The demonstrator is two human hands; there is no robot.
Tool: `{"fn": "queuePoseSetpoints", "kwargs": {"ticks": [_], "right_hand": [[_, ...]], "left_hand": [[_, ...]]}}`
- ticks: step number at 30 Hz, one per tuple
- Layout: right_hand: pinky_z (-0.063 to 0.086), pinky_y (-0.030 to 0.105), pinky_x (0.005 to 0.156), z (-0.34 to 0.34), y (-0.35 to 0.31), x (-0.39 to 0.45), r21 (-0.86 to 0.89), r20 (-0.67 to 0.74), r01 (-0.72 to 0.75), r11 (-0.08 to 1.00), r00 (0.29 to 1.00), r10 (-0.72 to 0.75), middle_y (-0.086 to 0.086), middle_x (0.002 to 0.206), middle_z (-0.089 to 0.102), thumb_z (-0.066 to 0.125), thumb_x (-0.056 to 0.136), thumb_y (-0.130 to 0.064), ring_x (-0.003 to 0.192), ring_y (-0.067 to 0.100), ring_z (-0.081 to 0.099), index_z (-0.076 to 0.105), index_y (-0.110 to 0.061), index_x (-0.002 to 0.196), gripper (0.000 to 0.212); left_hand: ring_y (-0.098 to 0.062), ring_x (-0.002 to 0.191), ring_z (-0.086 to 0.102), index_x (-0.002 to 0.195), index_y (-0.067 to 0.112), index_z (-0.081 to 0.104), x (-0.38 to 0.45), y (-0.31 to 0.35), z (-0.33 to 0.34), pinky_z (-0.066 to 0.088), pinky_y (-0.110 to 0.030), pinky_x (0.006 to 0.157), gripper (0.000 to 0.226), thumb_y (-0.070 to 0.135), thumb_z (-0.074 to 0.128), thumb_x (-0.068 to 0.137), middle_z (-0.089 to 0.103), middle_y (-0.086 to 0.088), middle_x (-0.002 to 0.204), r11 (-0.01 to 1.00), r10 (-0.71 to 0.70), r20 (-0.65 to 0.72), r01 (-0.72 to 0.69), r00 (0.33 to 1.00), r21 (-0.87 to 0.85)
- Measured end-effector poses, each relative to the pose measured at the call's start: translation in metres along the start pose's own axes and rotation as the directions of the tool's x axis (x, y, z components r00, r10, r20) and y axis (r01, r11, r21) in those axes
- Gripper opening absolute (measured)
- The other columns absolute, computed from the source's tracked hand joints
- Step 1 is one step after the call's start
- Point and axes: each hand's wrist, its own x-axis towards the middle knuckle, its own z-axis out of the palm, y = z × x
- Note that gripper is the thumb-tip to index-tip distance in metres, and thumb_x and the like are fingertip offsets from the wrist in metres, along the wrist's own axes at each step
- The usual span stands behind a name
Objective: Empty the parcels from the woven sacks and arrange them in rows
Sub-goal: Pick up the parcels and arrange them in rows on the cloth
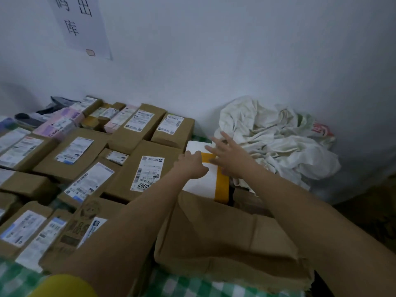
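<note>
White parcel (200, 181) long axis toward wall; L hand (191, 163) grip curled on it, R hand (230, 157) spread.

A white wall (235, 61) is seen behind everything, meeting a second wall at a corner on the right. A white paper sign (81, 24) with large black Chinese characters is stuck to the wall at upper left, its top cut off by the frame edge; a small pale label is seen near its lower edge. A green-and-white checked cloth (184, 286) is spread over the surface at the bottom. A dark floor patch (368, 213) is visible at right, details blurred.
</note>
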Motion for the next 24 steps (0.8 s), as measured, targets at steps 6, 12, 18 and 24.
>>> {"fn": "queuePoseSetpoints", "kwargs": {"ticks": [6, 12, 18, 24], "right_hand": [[-0.005, 0.061, 0.114, 0.032, 0.040, 0.014, -0.023, 0.071, -0.007, 1.000, 0.997, 0.009, 0.001, 0.156, 0.027, 0.043, 0.100, -0.030, 0.146, 0.038, 0.010, 0.040, -0.037, 0.143, 0.043], [-0.012, 0.054, 0.114, 0.055, 0.050, 0.003, -0.034, 0.188, -0.010, 0.999, 0.982, 0.016, -0.001, 0.160, 0.017, 0.044, 0.100, -0.027, 0.149, 0.032, 0.002, 0.045, -0.034, 0.140, 0.041], [-0.023, 0.050, 0.110, 0.072, 0.045, 0.011, 0.012, 0.306, -0.040, 0.999, 0.951, 0.034, 0.000, 0.163, 0.003, 0.025, 0.103, -0.045, 0.149, 0.024, -0.009, 0.024, -0.026, 0.152, 0.053], [-0.020, 0.052, 0.111, 0.052, 0.044, 0.006, 0.104, 0.230, -0.057, 0.993, 0.973, 0.032, 0.002, 0.161, 0.014, 0.032, 0.102, -0.040, 0.149, 0.025, -0.002, 0.047, -0.023, 0.142, 0.046]], "left_hand": [[-0.038, 0.138, 0.024, 0.147, 0.015, 0.025, 0.046, -0.013, 0.000, 0.027, -0.048, 0.109, 0.063, 0.042, 0.048, 0.095, 0.027, -0.016, 0.150, 0.999, 0.027, 0.047, -0.028, 0.999, 0.015], [-0.039, 0.138, 0.022, 0.148, 0.015, 0.022, 0.068, -0.007, 0.006, 0.025, -0.051, 0.112, 0.066, 0.045, 0.048, 0.094, 0.025, -0.017, 0.150, 0.997, 0.048, 0.100, -0.054, 0.994, 0.059], [-0.040, 0.144, 0.000, 0.152, 0.017, 0.011, 0.076, 0.014, 0.014, 0.015, -0.063, 0.112, 0.085, 0.057, 0.052, 0.089, 0.003, -0.017, 0.158, 0.997, 0.050, 0.177, -0.059, 0.983, 0.044], [-0.040, 0.143, -0.020, 0.153, 0.019, -0.004, 0.076, 0.032, 0.034, 0.008, -0.070, 0.108, 0.108, 0.070, 0.056, 0.078, -0.021, -0.015, 0.157, 0.999, -0.021, 0.253, 0.010, 0.967, 0.044]]}}
